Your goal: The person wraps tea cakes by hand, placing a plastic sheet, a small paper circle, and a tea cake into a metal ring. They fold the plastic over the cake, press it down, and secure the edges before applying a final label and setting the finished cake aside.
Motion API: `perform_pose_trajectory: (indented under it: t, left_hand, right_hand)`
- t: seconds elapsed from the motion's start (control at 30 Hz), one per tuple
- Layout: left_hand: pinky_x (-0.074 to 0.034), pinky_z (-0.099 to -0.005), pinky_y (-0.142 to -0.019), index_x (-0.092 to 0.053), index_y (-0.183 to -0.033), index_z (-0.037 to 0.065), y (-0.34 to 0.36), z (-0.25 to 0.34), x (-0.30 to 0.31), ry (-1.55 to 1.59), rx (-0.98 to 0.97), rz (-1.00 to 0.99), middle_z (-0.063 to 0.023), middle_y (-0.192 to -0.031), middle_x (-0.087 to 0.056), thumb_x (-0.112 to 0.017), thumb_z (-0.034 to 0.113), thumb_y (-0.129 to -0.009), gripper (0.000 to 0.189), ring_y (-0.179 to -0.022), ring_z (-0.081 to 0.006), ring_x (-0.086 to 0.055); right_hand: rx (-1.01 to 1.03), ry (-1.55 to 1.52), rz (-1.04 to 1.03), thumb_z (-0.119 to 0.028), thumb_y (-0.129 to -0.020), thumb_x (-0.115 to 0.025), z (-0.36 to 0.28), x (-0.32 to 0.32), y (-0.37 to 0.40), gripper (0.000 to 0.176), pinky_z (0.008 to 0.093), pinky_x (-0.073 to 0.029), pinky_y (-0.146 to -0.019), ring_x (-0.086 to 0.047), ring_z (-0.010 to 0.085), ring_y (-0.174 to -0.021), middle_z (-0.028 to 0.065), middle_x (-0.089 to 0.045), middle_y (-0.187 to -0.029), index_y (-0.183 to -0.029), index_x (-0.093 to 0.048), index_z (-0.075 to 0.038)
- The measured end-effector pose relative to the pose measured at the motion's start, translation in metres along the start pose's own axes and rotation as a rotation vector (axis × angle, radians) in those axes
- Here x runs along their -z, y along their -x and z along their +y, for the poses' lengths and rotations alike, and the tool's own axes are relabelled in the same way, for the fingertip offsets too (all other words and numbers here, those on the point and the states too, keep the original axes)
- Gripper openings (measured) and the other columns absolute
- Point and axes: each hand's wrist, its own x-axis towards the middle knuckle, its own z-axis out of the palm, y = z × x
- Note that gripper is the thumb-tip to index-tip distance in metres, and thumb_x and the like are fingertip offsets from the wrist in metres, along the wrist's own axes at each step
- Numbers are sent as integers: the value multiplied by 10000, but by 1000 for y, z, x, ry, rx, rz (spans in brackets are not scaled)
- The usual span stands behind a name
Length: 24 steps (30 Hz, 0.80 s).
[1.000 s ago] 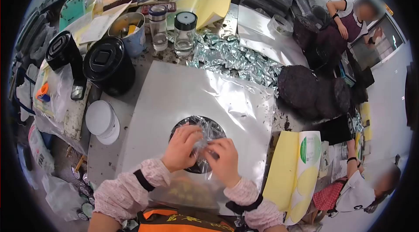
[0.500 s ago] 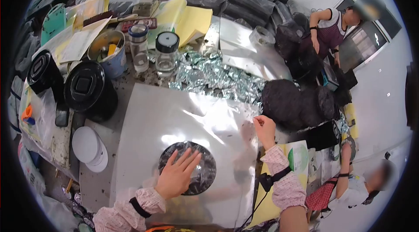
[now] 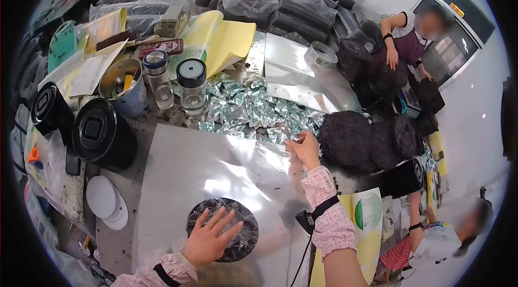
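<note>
My left hand (image 3: 209, 239) lies with its fingers spread on a round, flat dark disc (image 3: 247, 233) that has a shiny, crinkled surface. The disc rests on a smooth metal sheet (image 3: 172, 173) in front of me. Near the sheet's far right corner, my right hand (image 3: 305, 150) has thumb and fingers pinched together, beside the scattered silver-green foil packets (image 3: 243, 109). Whatever is in that pinch is too small or too clear to make out. Just right of this hand sit large dark, rough round lumps (image 3: 348, 141).
Two glass jars (image 3: 191, 90) with lids, a bucket of tools (image 3: 127, 95) and black canisters (image 3: 102, 133) stand at left. White round lids (image 3: 105, 200) lie below them. Yellow paper (image 3: 345, 233) is beside my right forearm. Two other people work at right.
My right hand has moved left and away from me toward the foil packets, still pinched. The left hand stays spread on the disc. The whole view has shifted slightly.
</note>
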Motion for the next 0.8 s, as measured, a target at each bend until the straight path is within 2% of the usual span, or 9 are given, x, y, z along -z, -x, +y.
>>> perform_pose_trajectory:
  t: [0.2, 0.33, 0.43, 0.5, 0.53, 0.6, 0.67, 0.7, 0.8]
  left_hand:
    - [-187, -546, -1205, -575, -1395, 224, 1, 1, 1, -17, -5, 18, -94, -1537, -448, -646, 111, -814, 597, -1462, -317, -358]
    - [-214, -532, -1198, -586, -1368, 210, -2, 4, 4, -36, 4, 51, -79, -1522, -470, -656, 104, -808, 574, -1451, -288, -385]
    - [-191, -554, -1203, -584, -1373, 197, -1, 3, 2, 9, 0, 50, -105, -1534, -448, -624, 95, -830, 554, -1466, -328, -349]
    - [-213, -535, -1205, -500, -1432, 104, -1, 2, 0, 4, -18, 89, -118, -1536, -439, -611, 82, -840, 602, -1470, -324, -341]
    - [-244, -515, -1196, -467, -1452, 86, 0, -1, -6, 30, 1, 135, -132, -1536, -433, -625, 68, -832, 641, -1461, -319, -354]
    - [-288, -492, -1182, -413, -1485, 61, 4, -3, -14, 144, 40, 241, -167, -1539, -409, -648, 42, -807, 718, -1445, -334, -370]
    - [-314, -484, -1172, -372, -1509, 44, 3, -2, -17, 323, 91, 375, -207, -1547, -374, -666, 17, -774, 792, -1428, -373, -378]
    - [-318, -483, -1171, -364, -1514, 42, 3, 0, -15, 364, 83, 389, -216, -1553, -356, -673, 18, -762, 813, -1425, -388, -374]
    - [-313, -506, -1176, -331, -1515, 11, 11, -6, -11, 292, -2, 307, -252, -1570, -300, -731, 14, -663, 941, -1441, -456, -316]
  right_hand:
    - [171, 275, 266, -258, -697, -880, -10, -19, 0, 465, 445, -433, -928, -559, 327, -1073, 119, -663, -1008, -1040, -643, -51]
    - [282, 320, 194, -205, -710, -844, -21, -19, 5, 396, 460, -436, -924, -582, 349, -1039, 128, -678, -1029, -1028, -650, -69]
    - [322, 108, 318, -157, -736, -836, -24, -8, 9, 378, 409, -494, -818, -643, 278, -908, 108, -692, -961, -1053, -658, -55]
    - [193, -422, 205, -121, -808, -803, -29, 19, 19, 324, 313, -506, -660, -642, 157, -756, 64, -695, -894, -1083, -661, -24]
    - [164, -787, -76, -117, -870, -773, -54, 42, 48, 288, 238, -466, -582, -592, 65, -694, 16, -679, -852, -1111, -660, -7]
    - [-182, -958, -495, -122, -900, -747, -83, 61, 120, 268, 226, -466, -593, -592, 59, -699, -3, -677, -859, -1127, -662, -9]
    - [-113, -585, -693, -126, -878, -767, -95, 53, 190, 320, 252, -508, -656, -621, 87, -732, -6, -679, -872, -1154, -657, -8]
    - [-71, -689, -824, -71, -867, -764, -121, 48, 221, 429, 228, -505, -737, -618, 65, -861, 20, -686, -1008, -1261, -605, -13]
    - [37, -410, -493, -87, -799, -829, -127, 5, 270, 409, 246, -497, -678, -586, 85, -766, 55, -669, -933, -1129, -606, 3]
